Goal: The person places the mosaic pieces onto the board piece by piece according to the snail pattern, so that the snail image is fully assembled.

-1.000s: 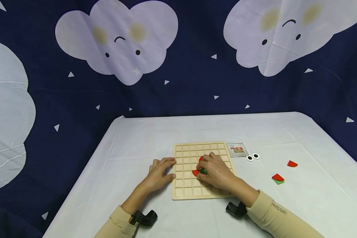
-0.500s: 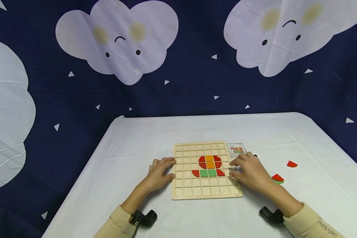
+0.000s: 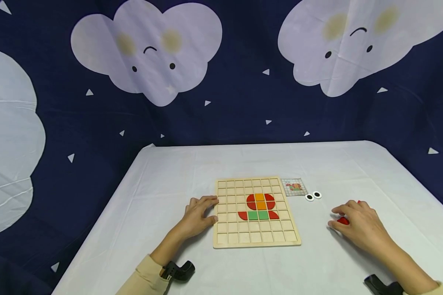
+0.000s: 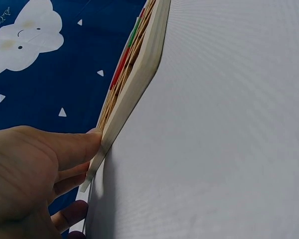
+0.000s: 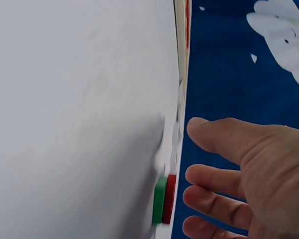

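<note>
My left hand rests its fingertips and thumb on the left edge of the wooden grid board. In the left wrist view the thumb touches the board's rim. Set in the grid are orange squares, green squares and red quarter-round pieces. Over at the right, my right hand hovers with fingers spread above a red quarter-round piece. The right wrist view shows this red piece lying on a green piece, apart from the fingertips.
A small pattern card lies against the board's right side. Two round white pieces with black centres sit beside it. Another red piece is mostly hidden behind my right hand. A dark curtain with clouds hangs behind the white table.
My right hand has left the board and moved right to the loose pieces. A red quarter-round piece now sits right of the green squares. My left hand has stayed put.
</note>
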{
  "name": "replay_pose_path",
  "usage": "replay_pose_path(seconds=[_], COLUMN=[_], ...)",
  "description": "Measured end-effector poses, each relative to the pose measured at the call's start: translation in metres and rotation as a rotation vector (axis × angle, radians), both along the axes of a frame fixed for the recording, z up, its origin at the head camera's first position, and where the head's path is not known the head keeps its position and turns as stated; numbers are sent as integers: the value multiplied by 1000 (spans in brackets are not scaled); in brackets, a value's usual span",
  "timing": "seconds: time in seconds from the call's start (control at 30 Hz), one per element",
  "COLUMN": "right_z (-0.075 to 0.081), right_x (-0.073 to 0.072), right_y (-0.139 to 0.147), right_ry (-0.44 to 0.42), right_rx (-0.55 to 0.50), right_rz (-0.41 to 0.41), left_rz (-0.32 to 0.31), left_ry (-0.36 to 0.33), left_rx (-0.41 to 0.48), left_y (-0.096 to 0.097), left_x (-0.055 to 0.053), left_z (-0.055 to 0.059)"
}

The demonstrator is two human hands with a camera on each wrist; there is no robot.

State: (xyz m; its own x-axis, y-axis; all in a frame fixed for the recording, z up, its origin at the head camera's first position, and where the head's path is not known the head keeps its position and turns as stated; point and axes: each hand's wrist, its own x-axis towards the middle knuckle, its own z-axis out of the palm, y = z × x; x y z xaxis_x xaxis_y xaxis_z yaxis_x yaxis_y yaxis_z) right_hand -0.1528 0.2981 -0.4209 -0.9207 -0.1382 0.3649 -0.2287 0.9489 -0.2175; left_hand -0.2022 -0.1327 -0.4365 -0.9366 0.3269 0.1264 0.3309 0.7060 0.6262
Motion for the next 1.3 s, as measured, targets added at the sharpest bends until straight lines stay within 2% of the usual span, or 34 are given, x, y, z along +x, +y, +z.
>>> replay_pose_path(seconds=[0.33, 0.73, 1.03, 1.3], right_z=[-5, -6, -12, -8], right_x=[12, 15, 14, 12], right_y=[27, 33, 29, 24], right_ry=[-65, -144, -55, 58], right_rx=[-6, 1, -13, -24], right_rz=[-56, -65, -44, -2], left_rz=[0, 4, -3, -1], left_ry=[-9, 2, -3, -9], left_rx=[8, 6, 9, 9], left_y=[0, -1, -1, 0], left_x=[0, 0, 0, 0], left_z=[0, 0, -1, 0])
